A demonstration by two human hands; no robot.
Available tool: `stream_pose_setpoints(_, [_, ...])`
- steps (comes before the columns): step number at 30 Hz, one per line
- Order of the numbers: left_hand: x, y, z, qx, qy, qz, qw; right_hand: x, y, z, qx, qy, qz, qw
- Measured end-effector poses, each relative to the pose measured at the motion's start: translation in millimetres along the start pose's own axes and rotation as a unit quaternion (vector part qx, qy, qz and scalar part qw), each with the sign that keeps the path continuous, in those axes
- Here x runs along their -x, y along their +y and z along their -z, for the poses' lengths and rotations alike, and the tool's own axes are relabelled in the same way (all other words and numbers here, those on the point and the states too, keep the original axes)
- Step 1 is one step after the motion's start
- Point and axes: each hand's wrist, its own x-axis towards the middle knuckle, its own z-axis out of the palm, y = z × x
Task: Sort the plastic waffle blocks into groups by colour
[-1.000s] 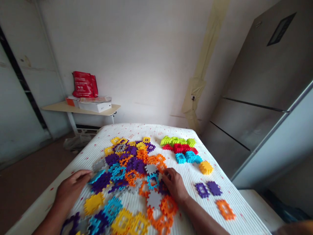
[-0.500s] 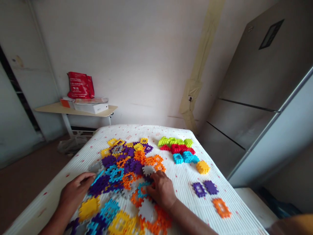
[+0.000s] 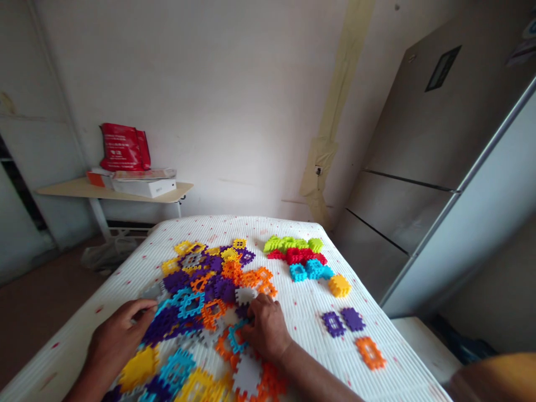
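Observation:
My left hand (image 3: pixel 121 332) is at the left edge of a heap of plastic interlocking tiles, thumb and forefinger pinched on the edge of a light-blue interlocking tile (image 3: pixel 162 306). On the heap's right side rests my right hand (image 3: pixel 268 326), palm down with curled fingers. Its fingertips hide whatever they grip. A blue frame-shaped tile (image 3: pixel 233 341) touches its thumb side, and a grey tile (image 3: pixel 244 295) lies just beyond the fingers. Close below are another grey tile (image 3: pixel 248 375) and several orange tiles (image 3: pixel 270 382). Purple tiles (image 3: pixel 161 324) lie between the hands.
Sorted stacks stand on the white tablecloth (image 3: pixel 301 346) at right: green (image 3: pixel 288 243), red (image 3: pixel 299 256), blue (image 3: pixel 314 269) and yellow (image 3: pixel 339 286). Two purple tiles (image 3: pixel 353 319) and an orange frame (image 3: pixel 370 353) lie nearer. A fridge (image 3: pixel 402 167) stands right; a side table (image 3: pixel 75 188) left.
The whole view has shifted slightly as the head turned right. Both hands keep nearly the same places over the tiles, and the stacks at right are unchanged.

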Motion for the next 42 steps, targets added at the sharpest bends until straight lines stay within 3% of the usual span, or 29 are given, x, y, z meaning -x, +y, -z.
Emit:
stream_pose_setpoints(12, [2, 1, 1.1, -0.019, 0.007, -0.031, 0.999, 1, -1, 3, 0.022, 0.001, 0.018, 1.000])
stream_pose_setpoints(18, [6, 6, 1.7, -0.012, 0.045, -0.128, 0.991, -1, 5, 7, -0.033, 0.029, -0.011, 0.999])
stream_pose_setpoints(23, [20, 26, -0.1, 0.024, 0.032, -0.216, 0.976, 0, 5, 10, -0.111, 0.054, -0.022, 0.992])
stream_pose_setpoints(29, [47, 61, -9.4, 0.088, -0.041, -0.283, 0.954, 1, -6, 9, -0.248, 0.103, 0.023, 0.963])
stream_pose_setpoints(37, [55, 70, -19.0, 0.124, -0.084, -0.241, 0.959, 10, -16, 8, -0.230, 0.167, 0.126, 0.950])
stream_pose_setpoints(42, [54, 62, -23.5, 0.192, -0.184, -0.111, 0.958, 18, -23, 7, -0.160, 0.214, 0.261, 0.928])
